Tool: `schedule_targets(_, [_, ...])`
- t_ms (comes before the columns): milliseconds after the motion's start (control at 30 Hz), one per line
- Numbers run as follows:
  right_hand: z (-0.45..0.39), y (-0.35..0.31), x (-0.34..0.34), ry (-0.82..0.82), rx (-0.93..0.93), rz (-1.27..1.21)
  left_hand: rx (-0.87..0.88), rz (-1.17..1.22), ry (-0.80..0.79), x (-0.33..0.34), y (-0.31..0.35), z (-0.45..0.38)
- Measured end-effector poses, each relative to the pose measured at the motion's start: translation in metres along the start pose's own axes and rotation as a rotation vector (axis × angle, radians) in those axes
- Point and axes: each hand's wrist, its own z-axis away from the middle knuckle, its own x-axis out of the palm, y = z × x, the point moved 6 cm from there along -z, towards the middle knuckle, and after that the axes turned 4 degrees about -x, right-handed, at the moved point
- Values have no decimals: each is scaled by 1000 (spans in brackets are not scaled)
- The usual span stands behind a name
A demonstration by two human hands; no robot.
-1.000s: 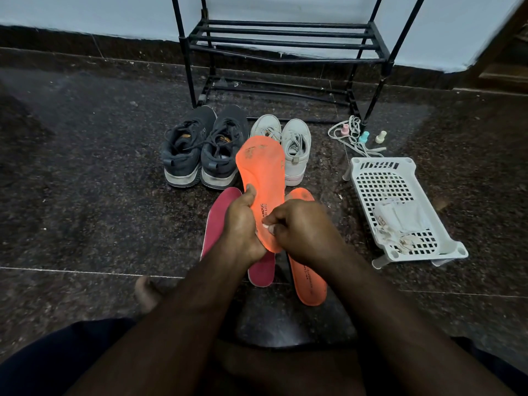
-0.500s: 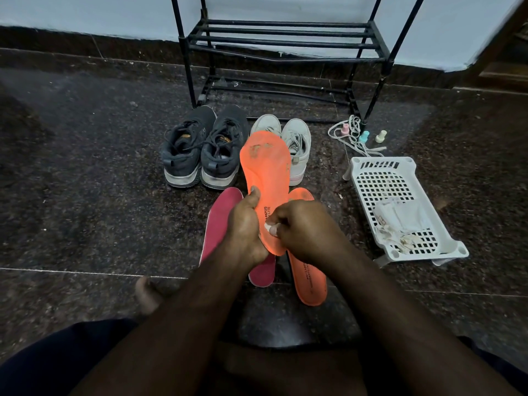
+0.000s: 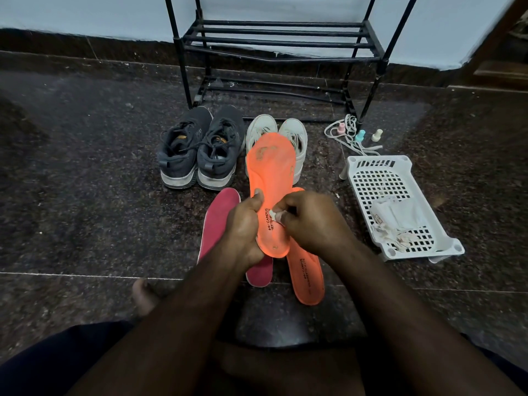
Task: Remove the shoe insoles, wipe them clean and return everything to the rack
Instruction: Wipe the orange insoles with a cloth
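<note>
The left hand grips the heel part of an orange insole and holds it up above the floor, toe end toward the rack. The right hand pinches a small white wipe against the insole. A second orange insole and a red insole lie on the floor below, near the shoes.

Dark speckled floor — shoes, insoles, basket, rack.

Bare forearms, dark navy trousers
</note>
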Motion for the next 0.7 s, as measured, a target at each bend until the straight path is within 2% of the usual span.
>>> schedule_targets(100, [-1, 0, -15, 220, -17, -19, 23, -8, 10, 2, 2, 1])
schedule_targets(133, [-1, -1, -14, 246, -25, 7, 25, -8, 9, 1, 2, 0])
schedule_targets(200, [-3, -2, -7, 190, -27, 49, 19, -11, 0, 0, 1, -1])
schedule_targets(400, [8, -15, 12, -148, -23, 57, 11, -11, 36, -3, 4, -2])
schedule_targets(467, [10, -18, 10, -135, -19, -5, 8, -8, 42, -2, 6, 0])
schedule_targets(567, [3, -10, -8, 108, 28, -80, 39, 10, 24, 0, 8, 2])
schedule_targets(600, [2, -8, -9, 131, 29, -55, 37, 10, 14, 1, 7, 4])
schedule_targets(700, [3, -14, 12, -23, -4, 28, -9, 15, 26, 2, 3, 7])
